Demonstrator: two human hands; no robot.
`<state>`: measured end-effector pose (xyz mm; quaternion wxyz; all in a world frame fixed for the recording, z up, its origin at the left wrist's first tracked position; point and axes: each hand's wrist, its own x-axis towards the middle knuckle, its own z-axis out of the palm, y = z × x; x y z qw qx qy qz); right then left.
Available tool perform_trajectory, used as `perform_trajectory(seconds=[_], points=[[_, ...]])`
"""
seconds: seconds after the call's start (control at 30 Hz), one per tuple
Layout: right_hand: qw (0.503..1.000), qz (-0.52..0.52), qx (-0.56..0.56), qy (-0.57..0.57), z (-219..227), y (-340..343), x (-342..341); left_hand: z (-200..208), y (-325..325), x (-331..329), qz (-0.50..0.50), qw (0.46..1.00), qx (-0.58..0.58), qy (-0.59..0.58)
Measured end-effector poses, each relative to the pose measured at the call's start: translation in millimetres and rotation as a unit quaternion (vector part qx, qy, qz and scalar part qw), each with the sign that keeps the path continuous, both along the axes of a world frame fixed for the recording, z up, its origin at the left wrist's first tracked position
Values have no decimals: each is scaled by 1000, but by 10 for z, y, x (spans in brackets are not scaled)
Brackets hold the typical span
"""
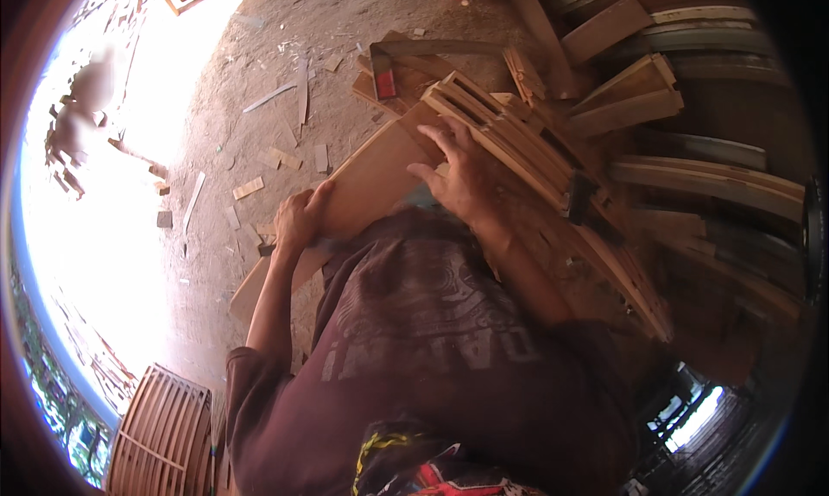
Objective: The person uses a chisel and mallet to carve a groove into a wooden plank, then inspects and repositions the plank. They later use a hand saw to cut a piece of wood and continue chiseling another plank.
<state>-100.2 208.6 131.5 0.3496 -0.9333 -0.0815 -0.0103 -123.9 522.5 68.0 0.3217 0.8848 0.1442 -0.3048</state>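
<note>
A smooth, light-brown wooden board (367, 181) lies slantwise in front of my body. My left hand (298, 217) grips its left edge, with the fingers partly hidden from view. Over the board's right end is my right hand (459, 170), its thumb and fingers spread apart. Whether those fingertips touch the wood I cannot tell. Just beyond the right hand lies a slotted wooden frame piece (505, 133). Farther off, an L-shaped tool (385, 82) with a red part rests on some wood pieces.
Wood offcuts (249, 188) and thin strips litter the dirt floor (250, 64) to the left. Long boards (708, 181) are piled along the right side. A dark block-shaped object (579, 198) sits near the frame piece. A curved slatted wooden panel (164, 435) stands at lower left.
</note>
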Motion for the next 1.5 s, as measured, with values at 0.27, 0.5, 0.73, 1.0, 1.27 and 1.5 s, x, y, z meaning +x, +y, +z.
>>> perform_trajectory(seconds=[0.27,0.5,0.73,1.0,1.27,1.5], points=[[957,-188,194,101,-65,-922,27,-438,435,-433,163,980,-62,91],[933,-325,144,60,72,-2578,-94,-798,459,-828,248,954,-145,88],[917,-324,-71,221,-366,-4299,-384,-1135,314,-1058,350,917,-172,84],[852,-285,-24,439,-1236,-5087,-905,-1025,51,-1365,351,926,-109,81],[888,-174,-254,343,-1395,-4451,-746,-1197,-2,-1675,294,952,-53,60],[910,-220,-50,348,-2010,-4693,-886,-737,-724,-1658,-29,993,101,-49]])
